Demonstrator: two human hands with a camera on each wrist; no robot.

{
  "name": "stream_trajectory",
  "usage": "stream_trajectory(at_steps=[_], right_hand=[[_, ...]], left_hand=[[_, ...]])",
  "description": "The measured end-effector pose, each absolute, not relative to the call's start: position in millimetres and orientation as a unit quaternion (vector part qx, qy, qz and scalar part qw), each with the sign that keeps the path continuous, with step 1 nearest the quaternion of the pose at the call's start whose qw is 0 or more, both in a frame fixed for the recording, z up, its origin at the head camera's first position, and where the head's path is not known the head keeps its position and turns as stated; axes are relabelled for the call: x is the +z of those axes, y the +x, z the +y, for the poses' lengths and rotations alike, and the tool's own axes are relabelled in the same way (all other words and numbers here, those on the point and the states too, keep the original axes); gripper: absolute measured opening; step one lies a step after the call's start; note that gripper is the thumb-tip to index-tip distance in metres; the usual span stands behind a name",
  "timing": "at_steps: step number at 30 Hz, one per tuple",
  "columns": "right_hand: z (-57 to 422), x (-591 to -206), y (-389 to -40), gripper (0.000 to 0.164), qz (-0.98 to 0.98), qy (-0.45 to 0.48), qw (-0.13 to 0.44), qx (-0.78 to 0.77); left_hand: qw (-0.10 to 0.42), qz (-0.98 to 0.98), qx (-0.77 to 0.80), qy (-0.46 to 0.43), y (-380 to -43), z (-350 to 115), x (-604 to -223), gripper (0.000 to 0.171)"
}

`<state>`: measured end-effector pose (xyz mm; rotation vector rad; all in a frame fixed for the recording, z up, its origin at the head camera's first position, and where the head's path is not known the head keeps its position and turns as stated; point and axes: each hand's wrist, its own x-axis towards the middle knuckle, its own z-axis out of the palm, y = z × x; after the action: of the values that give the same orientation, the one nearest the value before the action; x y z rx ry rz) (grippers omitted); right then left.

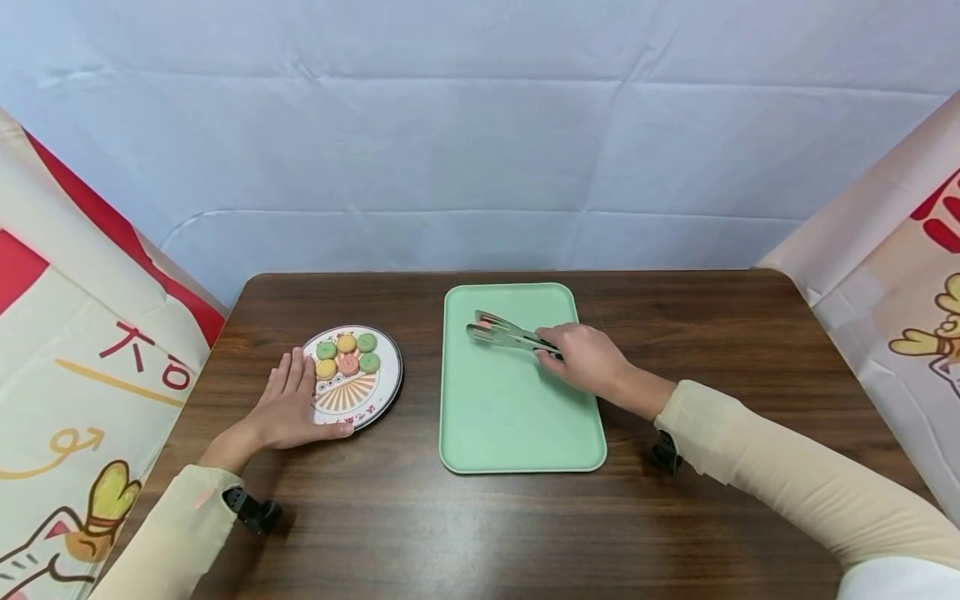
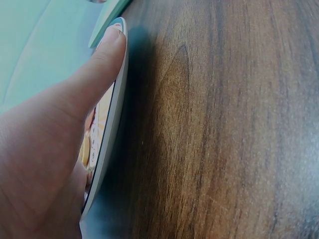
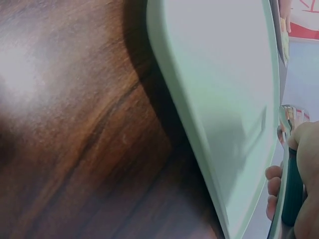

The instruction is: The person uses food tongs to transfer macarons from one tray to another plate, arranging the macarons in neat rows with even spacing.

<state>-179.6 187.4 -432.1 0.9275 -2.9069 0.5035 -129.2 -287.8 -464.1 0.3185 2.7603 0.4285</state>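
Note:
My right hand (image 1: 581, 354) grips a pair of metal tongs (image 1: 504, 337) by its dark green handles (image 3: 293, 191). The tongs' tips hover over the upper left of a light green tray (image 1: 517, 433). A small pinkish piece (image 1: 483, 324) shows between the tips, mostly hidden by the metal. On the left, a round white plate (image 1: 388, 385) with a printed design bears several ring-shaped cookies (image 1: 348, 364) in green, yellow and pink. My left hand (image 1: 288, 408) rests at the plate's left edge, fingers straight and thumb (image 2: 107, 52) lying along the rim.
Both plate and tray stand on a dark wooden table (image 1: 442, 533), with bare wood between them. A pale cloth (image 1: 480, 167) hangs behind the table. Printed sheets (image 1: 82, 367) hang at both sides.

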Motion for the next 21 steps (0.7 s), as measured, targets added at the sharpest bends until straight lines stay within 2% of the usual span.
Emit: stream_trajectory(at_steps=[21], right_hand=[[175.7, -425.6, -176.0, 0.037, -0.931, 0.327, 0.026, 0.159]], left_hand=[[0.168, 0.968, 0.151, 0.111, -128.0, -286.1, -460.1, 0.147]])
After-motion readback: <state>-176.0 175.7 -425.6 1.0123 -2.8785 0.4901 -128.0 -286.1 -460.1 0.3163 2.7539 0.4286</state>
